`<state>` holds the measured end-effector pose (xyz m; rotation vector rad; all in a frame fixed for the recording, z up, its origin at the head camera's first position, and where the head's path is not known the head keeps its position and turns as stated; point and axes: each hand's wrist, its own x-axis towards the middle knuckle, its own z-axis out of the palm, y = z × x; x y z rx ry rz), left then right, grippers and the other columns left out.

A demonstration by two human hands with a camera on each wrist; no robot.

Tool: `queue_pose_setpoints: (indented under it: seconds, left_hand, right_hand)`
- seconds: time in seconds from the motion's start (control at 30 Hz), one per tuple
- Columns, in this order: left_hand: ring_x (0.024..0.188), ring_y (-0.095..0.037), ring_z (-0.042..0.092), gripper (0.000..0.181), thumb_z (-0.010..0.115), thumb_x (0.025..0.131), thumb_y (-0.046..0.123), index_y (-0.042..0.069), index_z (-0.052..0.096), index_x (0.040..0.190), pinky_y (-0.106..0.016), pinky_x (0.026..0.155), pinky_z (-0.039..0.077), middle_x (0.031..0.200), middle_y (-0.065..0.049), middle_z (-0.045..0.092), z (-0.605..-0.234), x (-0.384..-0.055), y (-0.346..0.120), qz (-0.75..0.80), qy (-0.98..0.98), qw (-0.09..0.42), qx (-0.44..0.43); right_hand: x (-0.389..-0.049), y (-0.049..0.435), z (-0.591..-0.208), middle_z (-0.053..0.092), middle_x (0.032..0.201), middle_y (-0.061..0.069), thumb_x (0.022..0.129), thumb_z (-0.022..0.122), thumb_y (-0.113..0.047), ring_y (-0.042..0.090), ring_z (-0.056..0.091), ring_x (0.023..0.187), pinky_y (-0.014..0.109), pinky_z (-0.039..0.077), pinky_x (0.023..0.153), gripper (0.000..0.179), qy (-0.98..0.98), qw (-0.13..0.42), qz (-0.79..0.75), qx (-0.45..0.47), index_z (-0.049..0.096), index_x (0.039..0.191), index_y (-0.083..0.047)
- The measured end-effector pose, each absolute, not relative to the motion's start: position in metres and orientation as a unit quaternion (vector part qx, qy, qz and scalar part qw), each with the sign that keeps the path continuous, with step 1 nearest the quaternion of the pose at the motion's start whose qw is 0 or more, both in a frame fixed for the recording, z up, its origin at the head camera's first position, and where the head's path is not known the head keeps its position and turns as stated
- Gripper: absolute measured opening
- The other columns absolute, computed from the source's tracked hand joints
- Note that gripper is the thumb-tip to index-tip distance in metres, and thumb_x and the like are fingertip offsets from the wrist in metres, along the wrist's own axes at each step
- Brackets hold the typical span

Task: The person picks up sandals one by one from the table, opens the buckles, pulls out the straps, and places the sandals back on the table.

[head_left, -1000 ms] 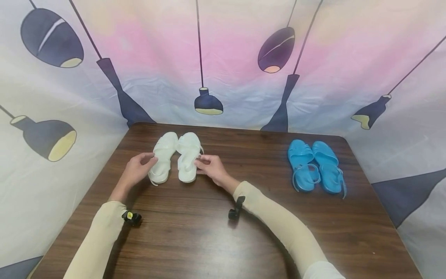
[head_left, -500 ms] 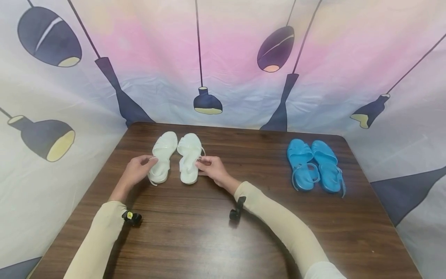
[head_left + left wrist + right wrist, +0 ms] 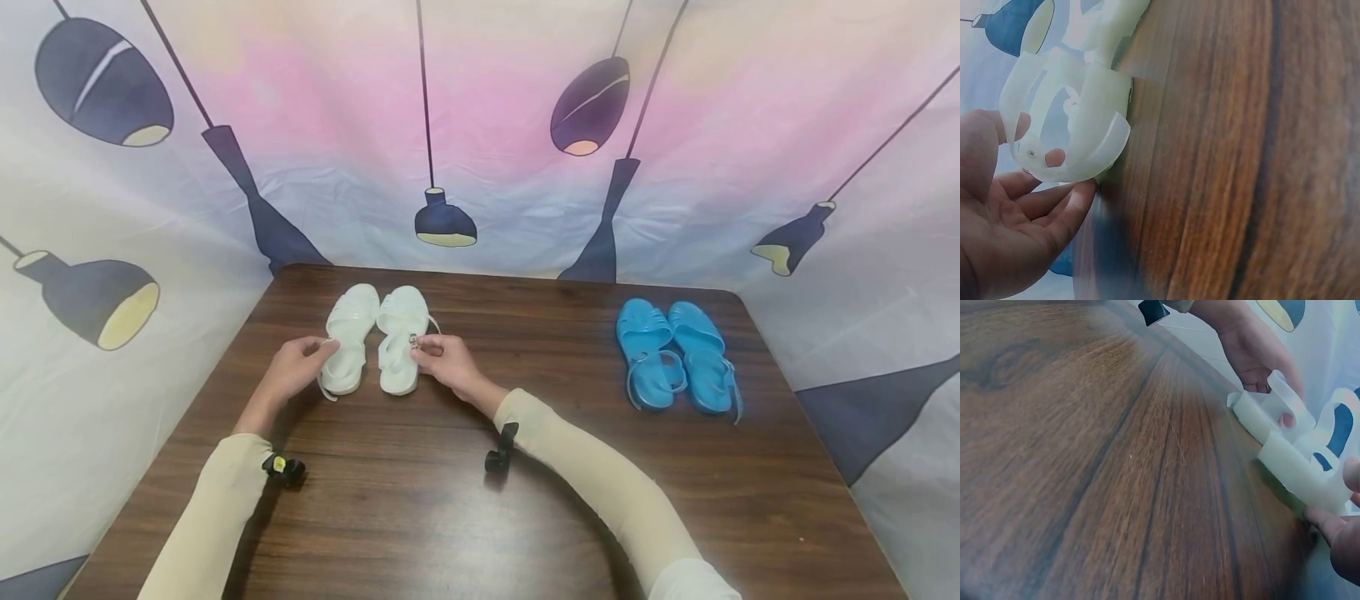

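Observation:
A pair of white sandals stands near the table's back left, toes pointing away from me. My left hand (image 3: 294, 364) holds the left white sandal (image 3: 352, 315) by its outer heel side; in the left wrist view the thumb hooks over the ankle strap (image 3: 1015, 100) while the other fingers lie around the heel. On the outer side of the right white sandal (image 3: 402, 312), my right hand (image 3: 453, 364) pinches the ankle strap beside a small metal buckle (image 3: 413, 341). The right wrist view cuts off most of that hand, with one finger low against the sole.
Two blue sandals (image 3: 647, 325) lie side by side at the back right of the brown wooden table (image 3: 405, 483). Behind the table hangs a cloth backdrop (image 3: 337, 167) printed with lamps. A small black camera (image 3: 283, 469) sits on the left wrist, another (image 3: 498, 460) on the right.
The right white sandal shifts slightly right, away from the left one, then back left towards it along with my right hand. Its buckle now shows more. My left hand stays in place.

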<state>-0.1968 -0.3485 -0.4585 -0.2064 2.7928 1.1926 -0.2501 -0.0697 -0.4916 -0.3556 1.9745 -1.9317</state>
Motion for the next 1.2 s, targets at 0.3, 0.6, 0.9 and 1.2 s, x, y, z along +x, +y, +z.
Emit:
queue_pose_setpoints:
  seconds: [0.3, 0.6, 0.9, 1.2]
  left_hand:
    - [0.136, -0.049, 0.044, 0.071, 0.045, 0.106, 0.049, -0.012, 0.047, 0.142, -0.062, 0.113, 0.035, 0.144, -0.036, 0.048, -0.461, -0.196, -0.351, 0.405, 0.910, 0.046, -0.072]
    - [0.122, -0.039, 0.053, 0.064, 0.050, 0.106, 0.042, -0.013, 0.052, 0.137, -0.042, 0.098, 0.048, 0.138, -0.034, 0.054, -0.462, -0.194, -0.349, 0.455, 0.885, 0.023, -0.096]
    - [0.106, -0.007, 0.051, 0.066, 0.055, 0.104, 0.043, -0.011, 0.050, 0.142, -0.018, 0.084, 0.045, 0.145, -0.026, 0.049, -0.453, -0.192, -0.355, 0.520, 0.845, 0.025, -0.121]
    - [0.121, -0.019, 0.049, 0.071, 0.054, 0.104, 0.046, -0.011, 0.046, 0.145, -0.019, 0.088, 0.042, 0.150, -0.026, 0.044, -0.422, -0.185, -0.351, 0.535, 0.832, 0.020, -0.143]
  right_hand:
    - [-0.249, -0.067, -0.484, 0.072, 0.118, 0.018, 0.096, 0.072, -0.009, 0.023, 0.072, 0.104, 0.026, 0.061, 0.077, 0.030, 0.746, 0.164, -0.634, -0.125, 0.069, 0.122, 0.005]
    - [-0.253, -0.054, -0.480, 0.073, 0.115, 0.020, 0.095, 0.073, -0.007, 0.029, 0.073, 0.100, 0.033, 0.062, 0.080, 0.031, 0.731, 0.173, -0.645, -0.139, 0.069, 0.123, 0.005]
    - [-0.257, -0.032, -0.456, 0.074, 0.118, 0.012, 0.096, 0.075, -0.019, 0.023, 0.074, 0.095, 0.028, 0.061, 0.076, 0.033, 0.791, 0.103, -0.581, -0.164, 0.071, 0.124, -0.002]
    - [-0.254, -0.021, -0.435, 0.074, 0.119, 0.008, 0.094, 0.077, -0.025, 0.019, 0.072, 0.103, 0.028, 0.058, 0.084, 0.036, 0.811, 0.056, -0.540, -0.217, 0.073, 0.123, -0.005]
